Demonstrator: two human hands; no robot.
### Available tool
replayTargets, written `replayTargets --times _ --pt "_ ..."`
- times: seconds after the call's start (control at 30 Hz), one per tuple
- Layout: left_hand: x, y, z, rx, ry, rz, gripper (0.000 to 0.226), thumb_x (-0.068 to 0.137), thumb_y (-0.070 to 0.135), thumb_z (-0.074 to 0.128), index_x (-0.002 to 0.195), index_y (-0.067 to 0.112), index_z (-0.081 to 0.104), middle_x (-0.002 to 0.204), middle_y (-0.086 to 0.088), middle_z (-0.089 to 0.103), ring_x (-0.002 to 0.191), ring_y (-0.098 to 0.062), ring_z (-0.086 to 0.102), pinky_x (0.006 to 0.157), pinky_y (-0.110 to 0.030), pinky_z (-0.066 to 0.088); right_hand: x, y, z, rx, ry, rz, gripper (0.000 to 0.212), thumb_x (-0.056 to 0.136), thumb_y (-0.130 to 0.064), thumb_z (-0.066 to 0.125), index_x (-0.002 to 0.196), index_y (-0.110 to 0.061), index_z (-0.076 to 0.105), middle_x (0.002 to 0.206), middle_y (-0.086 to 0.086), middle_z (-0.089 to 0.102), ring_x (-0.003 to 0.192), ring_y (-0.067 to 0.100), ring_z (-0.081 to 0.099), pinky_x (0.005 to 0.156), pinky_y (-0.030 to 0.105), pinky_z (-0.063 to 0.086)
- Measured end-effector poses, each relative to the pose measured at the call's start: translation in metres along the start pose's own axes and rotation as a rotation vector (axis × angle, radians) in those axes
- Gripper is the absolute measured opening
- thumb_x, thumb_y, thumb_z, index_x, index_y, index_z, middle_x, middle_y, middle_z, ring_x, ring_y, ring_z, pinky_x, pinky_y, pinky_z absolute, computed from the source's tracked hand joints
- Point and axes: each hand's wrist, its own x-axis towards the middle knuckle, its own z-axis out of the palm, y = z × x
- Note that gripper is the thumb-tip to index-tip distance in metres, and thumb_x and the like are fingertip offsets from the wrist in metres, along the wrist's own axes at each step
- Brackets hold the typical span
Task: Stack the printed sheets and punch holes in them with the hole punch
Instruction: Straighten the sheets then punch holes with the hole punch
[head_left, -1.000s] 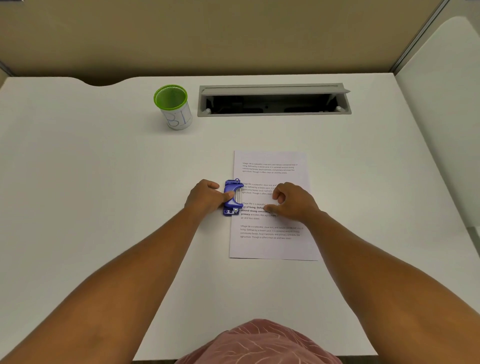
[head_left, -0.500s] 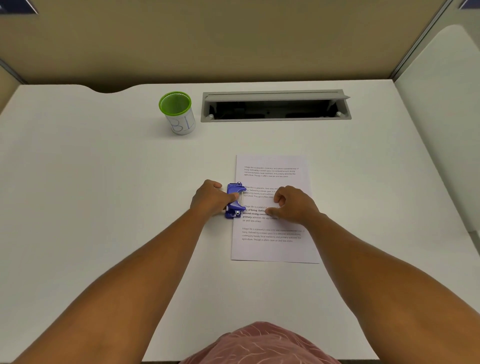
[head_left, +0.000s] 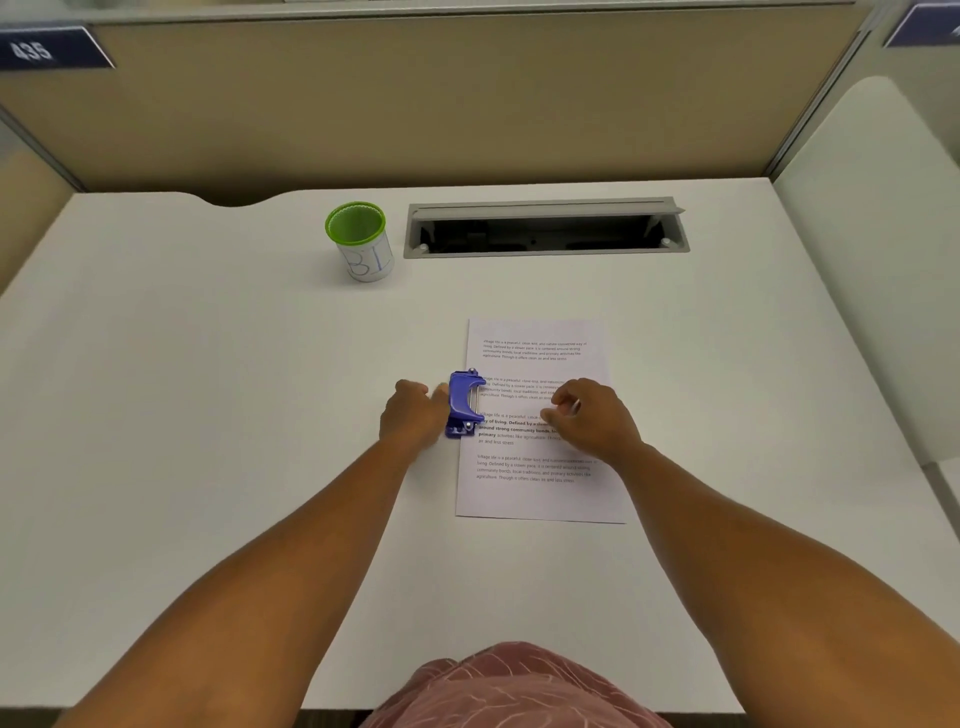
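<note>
The printed sheets (head_left: 540, 499) lie in a stack on the white desk, text facing up. A blue hole punch (head_left: 464, 404) sits over the middle of their left edge. My left hand (head_left: 413, 415) is just left of the punch, fingers curled, and grips its left side with the thumb against it. My right hand (head_left: 595, 418) rests on the middle of the sheets with its fingers curled under, knuckles and fingertips on the paper, holding nothing.
A green-rimmed white cup (head_left: 361, 241) stands at the back, left of an open grey cable slot (head_left: 545, 227) in the desk (head_left: 182, 389). Beige partition walls close off the back and sides. A second white surface (head_left: 872, 270) adjoins on the right.
My left thumb has slid from the top of the punch to its left side. The right hand stays on the sheets. The view has tilted up a little.
</note>
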Motion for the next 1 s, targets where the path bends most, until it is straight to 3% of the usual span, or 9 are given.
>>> replayTargets --times 0.13,0.27,0.43,0.6,0.67,0.77,0.87,1.0 --pt "-0.008 -0.011 -0.001 -0.152 0.008 -0.139 0.037 0.082 0.014 0.050 0.116 0.000 0.057 0.107 -0.019 0.068 0.093 -0.035 0.070 0.083 -0.048 0.059 -0.010 0.005 -0.003 -0.003 0.024 -0.035 0.021 0.080 -0.035 0.070 0.095 -0.021 0.065 0.092 -0.007 0.062 0.085 0.013 0.060 0.076 0.029 0.049" --pt "-0.020 -0.021 0.003 -0.222 -0.004 -0.161 0.037 0.082 0.011 0.049 0.116 0.001 0.059 0.100 -0.014 0.072 0.080 -0.028 0.071 0.080 -0.039 0.060 -0.020 0.009 -0.002 0.000 0.024 -0.041 0.017 0.081 -0.033 0.070 0.091 -0.021 0.064 0.098 -0.005 0.063 0.090 0.015 0.061 0.080 0.031 0.050" --pt "-0.035 -0.024 0.013 -0.349 -0.018 -0.161 0.015 0.088 0.004 0.051 0.099 0.010 0.060 0.088 -0.010 0.074 0.062 -0.021 0.064 0.059 -0.025 0.051 -0.032 0.015 0.002 -0.099 0.051 -0.106 0.020 0.083 -0.032 0.065 0.100 -0.021 0.061 0.111 -0.006 0.061 0.101 0.016 0.056 0.081 0.030 0.046" --pt "-0.045 -0.027 0.023 -0.380 0.004 -0.140 0.019 0.087 0.002 0.055 0.074 0.015 0.054 0.091 -0.013 0.074 0.071 -0.026 0.065 0.070 -0.032 0.053 -0.042 0.023 0.003 -0.161 0.024 -0.108 0.027 0.085 -0.031 0.062 0.110 -0.020 0.060 0.123 -0.008 0.059 0.112 0.016 0.050 0.087 0.032 0.046" --pt "-0.045 -0.030 0.027 -0.394 0.009 -0.148 0.009 0.088 0.004 0.056 0.092 0.010 0.062 0.097 -0.013 0.075 0.078 -0.025 0.069 0.077 -0.034 0.057 -0.045 0.026 0.002 -0.165 0.015 -0.105 0.030 0.085 -0.030 0.062 0.112 -0.019 0.059 0.124 -0.008 0.058 0.114 0.017 0.049 0.087 0.033 0.047" --pt "-0.048 -0.031 0.031 -0.380 -0.010 -0.162 0.040 0.088 0.007 0.061 0.127 0.010 0.055 0.104 -0.011 0.074 0.086 -0.024 0.072 0.080 -0.034 0.059 -0.049 0.030 0.000 -0.183 0.004 -0.105 0.033 0.085 -0.029 0.061 0.116 -0.018 0.058 0.127 -0.008 0.057 0.115 0.018 0.049 0.088 0.034 0.048" --pt "-0.053 -0.030 0.035 -0.371 -0.012 -0.166 0.047 0.086 0.007 0.066 0.131 0.011 0.054 0.102 -0.009 0.073 0.082 -0.021 0.072 0.078 -0.033 0.060 -0.052 0.033 -0.003 -0.186 -0.001 -0.099 0.036 0.085 -0.029 0.061 0.119 -0.018 0.057 0.129 -0.009 0.056 0.117 0.018 0.048 0.089 0.034 0.048" --pt "-0.061 -0.029 0.040 -0.386 -0.025 -0.186 0.049 0.082 0.011 0.069 0.129 0.013 0.055 0.099 -0.009 0.072 0.090 -0.025 0.072 0.085 -0.037 0.059 -0.055 0.037 -0.008 -0.171 -0.014 -0.096 0.040 0.086 -0.028 0.062 0.124 -0.018 0.056 0.133 -0.009 0.055 0.121 0.018 0.046 0.093 0.033 0.045"
